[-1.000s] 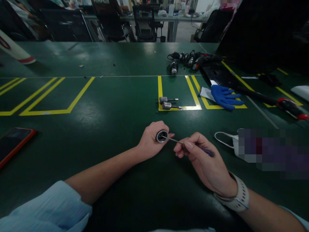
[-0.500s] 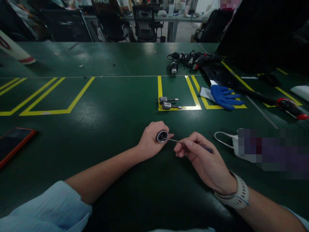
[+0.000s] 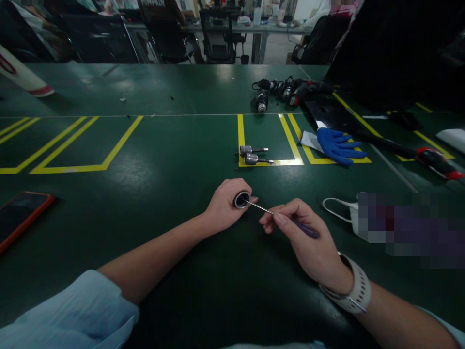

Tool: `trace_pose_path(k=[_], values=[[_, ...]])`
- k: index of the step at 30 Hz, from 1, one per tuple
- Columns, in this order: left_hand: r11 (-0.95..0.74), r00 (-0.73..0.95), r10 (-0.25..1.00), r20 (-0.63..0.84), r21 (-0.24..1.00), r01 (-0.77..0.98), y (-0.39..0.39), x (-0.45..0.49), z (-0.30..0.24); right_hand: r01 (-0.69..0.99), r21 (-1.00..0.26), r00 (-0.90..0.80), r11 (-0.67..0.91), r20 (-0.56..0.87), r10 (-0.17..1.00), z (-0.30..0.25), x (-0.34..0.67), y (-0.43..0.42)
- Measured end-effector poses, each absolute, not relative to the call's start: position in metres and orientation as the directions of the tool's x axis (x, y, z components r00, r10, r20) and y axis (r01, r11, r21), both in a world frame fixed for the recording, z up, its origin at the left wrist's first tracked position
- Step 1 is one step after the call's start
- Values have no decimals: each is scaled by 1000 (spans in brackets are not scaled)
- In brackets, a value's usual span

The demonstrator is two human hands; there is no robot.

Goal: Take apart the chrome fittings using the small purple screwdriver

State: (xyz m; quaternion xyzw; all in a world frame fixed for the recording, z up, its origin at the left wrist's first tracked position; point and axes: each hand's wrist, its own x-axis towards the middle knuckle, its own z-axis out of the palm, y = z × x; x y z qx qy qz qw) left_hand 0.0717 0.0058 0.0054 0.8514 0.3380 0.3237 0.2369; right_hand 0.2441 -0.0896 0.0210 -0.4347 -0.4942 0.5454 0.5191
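My left hand is wrapped round a small metal cylinder whose open end faces me, resting on the green table. My right hand pinches a thin screwdriver with a dark purple handle. Its metal shaft reaches into the cylinder's open end. A pale watch is on my right wrist. Two similar metal cylinders with pins lie just beyond, on a yellow floor-tape mark.
A blue glove lies to the right of the two cylinders. Black drill parts and cables sit further back. A phone in a red case lies at the left edge. A white face mask rests at the right. Chairs stand beyond the table.
Both hands have shifted slightly up and away from me, the screwdriver tip staying in the cylinder. Nothing else on the table has moved.
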Motion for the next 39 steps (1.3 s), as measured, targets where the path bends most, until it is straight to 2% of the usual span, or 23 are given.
trace_pose_path(k=[4,7,10,12,15,18,20,23,26,30,34,39], values=[[-675,603,709,366,600,430,7,71,5,98,-982,-86,158,150,985,27,246,-93],[-690,632,690,353,584,427,6,72,3,277,-915,-148,294,262,954,30,247,-97],[-707,661,667,345,574,414,6,73,2,335,-883,-197,329,275,941,31,247,-98],[-707,668,662,338,577,409,5,73,2,291,-925,-159,243,203,966,31,247,-97],[-693,661,673,334,598,403,4,73,4,94,-994,-84,48,40,996,31,248,-92],[-679,642,686,342,619,395,3,73,6,-138,-986,-80,-93,-82,993,30,247,-88],[-670,629,696,348,629,394,3,73,6,-229,-964,-77,-134,-120,990,29,246,-86],[-663,616,706,349,630,403,3,72,6,-235,-969,-55,-78,-67,996,28,245,-88],[-669,626,701,342,619,411,3,72,5,-122,-993,-46,4,10,999,27,246,-91],[-688,646,679,349,610,394,3,72,3,-19,-1000,-71,23,24,997,26,246,-92],[-689,655,671,348,618,377,2,72,4,-176,-981,-91,-85,-69,993,28,248,-88],[-704,674,641,368,633,323,3,71,3,-393,-884,-136,-252,-215,967,32,247,-84]])
